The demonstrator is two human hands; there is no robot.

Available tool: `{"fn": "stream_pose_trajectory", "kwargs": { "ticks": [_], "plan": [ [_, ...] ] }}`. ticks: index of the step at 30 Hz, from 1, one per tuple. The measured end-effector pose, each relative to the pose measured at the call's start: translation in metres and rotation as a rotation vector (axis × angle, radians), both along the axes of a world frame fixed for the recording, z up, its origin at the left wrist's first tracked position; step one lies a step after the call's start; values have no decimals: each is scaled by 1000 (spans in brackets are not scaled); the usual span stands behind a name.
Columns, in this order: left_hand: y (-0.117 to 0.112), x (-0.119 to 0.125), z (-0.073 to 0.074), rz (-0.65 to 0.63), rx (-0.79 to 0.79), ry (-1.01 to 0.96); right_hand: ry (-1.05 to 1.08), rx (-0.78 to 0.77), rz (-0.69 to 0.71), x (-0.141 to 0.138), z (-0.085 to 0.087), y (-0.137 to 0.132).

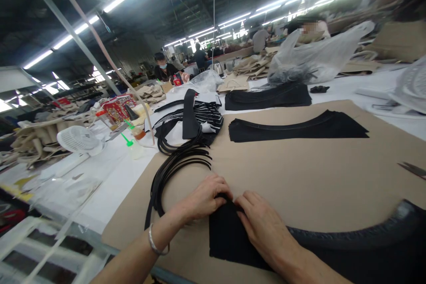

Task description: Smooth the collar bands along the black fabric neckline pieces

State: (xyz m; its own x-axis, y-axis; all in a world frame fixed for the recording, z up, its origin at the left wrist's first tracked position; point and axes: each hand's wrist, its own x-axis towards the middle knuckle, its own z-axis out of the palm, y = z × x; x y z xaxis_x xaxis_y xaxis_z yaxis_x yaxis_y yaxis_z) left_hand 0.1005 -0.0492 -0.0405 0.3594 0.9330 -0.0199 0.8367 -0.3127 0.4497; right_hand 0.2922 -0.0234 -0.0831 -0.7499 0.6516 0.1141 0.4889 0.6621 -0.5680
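Note:
A long black fabric piece [359, 253] with a curved, raised upper edge lies along the front of the brown board [186, 191]. My left hand [211, 195] pinches the upper edge near the piece's left end. Just to its right, my right hand [259, 217] grips the same edge between thumb and fingers, its wrist lying across the fabric. A bundle of curved black strips [163, 177] rests left of my left hand. Farther back on the board is another black curved piece [293, 128].
Behind lie a stack of black pieces [266, 97], striped black-and-white pieces [206, 115] and a clear plastic bag [309, 60]. Scissors [414, 169] lie at the right edge. A white fan [80, 139] and green-tipped bottles [133, 144] stand left. A masked person [163, 69] is in the background.

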Motion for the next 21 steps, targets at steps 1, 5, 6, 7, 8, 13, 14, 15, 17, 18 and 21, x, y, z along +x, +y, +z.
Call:
{"fn": "stream_pose_trajectory", "kwargs": {
  "ticks": [1,5,6,7,8,13,14,15,17,18,21],
  "plan": [
    [0,0,0,-5,13,3,6,19,11,1,-2,-1],
    [2,-4,-2,-26,73,35,22,118,61,3,-9,-3],
    [2,-5,-4,-36,90,48,27,152,69,3,-11,-4],
    [2,-6,-5,-50,106,61,30,191,74,4,-13,-5],
    [2,-8,-6,-66,124,76,36,235,73,4,-15,-6],
    [-1,-15,-9,-180,207,161,85,472,42,4,-24,-9],
    [-2,-16,-8,-200,225,177,89,512,36,4,-25,-9],
    [-3,-17,-8,-218,244,192,90,546,31,3,-25,-9],
    [-5,-18,-8,-242,284,219,88,594,22,2,-25,-9],
    [-6,-19,-9,-249,305,231,86,608,19,1,-24,-9],
    [-8,-19,-11,-257,366,260,78,632,26,1,-22,-9]
  ]
}}
